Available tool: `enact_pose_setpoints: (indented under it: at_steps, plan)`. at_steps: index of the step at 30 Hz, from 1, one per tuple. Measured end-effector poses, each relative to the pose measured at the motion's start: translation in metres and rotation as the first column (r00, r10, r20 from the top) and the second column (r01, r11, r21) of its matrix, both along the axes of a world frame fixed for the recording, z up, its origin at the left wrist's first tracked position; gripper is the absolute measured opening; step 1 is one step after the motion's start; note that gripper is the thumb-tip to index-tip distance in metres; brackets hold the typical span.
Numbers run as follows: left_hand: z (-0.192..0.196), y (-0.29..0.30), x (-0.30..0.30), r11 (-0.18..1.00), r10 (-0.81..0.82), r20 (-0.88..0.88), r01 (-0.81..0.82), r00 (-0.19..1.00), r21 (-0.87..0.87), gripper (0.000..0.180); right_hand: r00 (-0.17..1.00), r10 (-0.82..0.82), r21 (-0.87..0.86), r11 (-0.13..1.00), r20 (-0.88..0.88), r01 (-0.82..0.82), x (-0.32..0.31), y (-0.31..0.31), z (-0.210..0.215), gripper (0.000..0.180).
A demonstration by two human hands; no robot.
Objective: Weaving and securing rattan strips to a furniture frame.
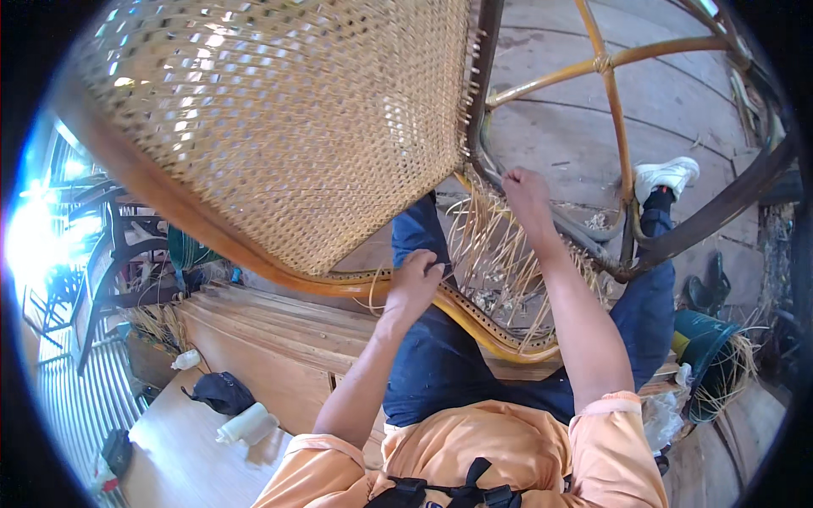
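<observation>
A woven cane panel (279,144) fills much of the upper left, set in a curved brown wooden frame (495,333) drilled with a row of small holes. The frame rests across my thighs. On its lower rail lies my left hand (415,284), fingers curled in and a thin dark bit showing at the fingertips. My right hand (527,193) is closed in a fist above the panel's right corner; whatever is in it is hidden. Loose cane strands (487,245) hang in a tangle between my hands. A thin strand loops beside my left wrist.
Bent poles (622,118) of the furniture rise at right. A dark green bin (711,364) with cane strands stands right of me, near dark sandals (710,284). At left, a black cloth item (220,392) and white roll (247,425) lie on a board. Dark chairs (106,262) stand beyond.
</observation>
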State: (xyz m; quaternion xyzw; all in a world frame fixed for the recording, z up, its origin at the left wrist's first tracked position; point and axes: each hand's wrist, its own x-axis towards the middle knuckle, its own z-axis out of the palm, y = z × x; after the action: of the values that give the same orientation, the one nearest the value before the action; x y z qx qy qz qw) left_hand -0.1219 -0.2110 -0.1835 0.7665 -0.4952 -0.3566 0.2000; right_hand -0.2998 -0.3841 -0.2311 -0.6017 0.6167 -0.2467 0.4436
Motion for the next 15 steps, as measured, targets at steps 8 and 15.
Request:
enact_pose_setpoints:
  at_steps: [8, 15]
  plan:
    - [0.041, -0.003, -0.023, 0.969, -0.232, 0.235, 0.203, 0.944, 0.140, 0.036, 0.992, 0.072, 0.042, 0.997, -0.103, -0.068, 0.024, -0.038, -0.036, 0.020]
    - [0.038, -0.013, -0.039, 0.962, -0.263, 0.203, 0.242, 0.943, 0.125, 0.038, 0.984, 0.131, 0.051, 0.991, -0.121, -0.125, 0.038, -0.051, -0.055, 0.020]
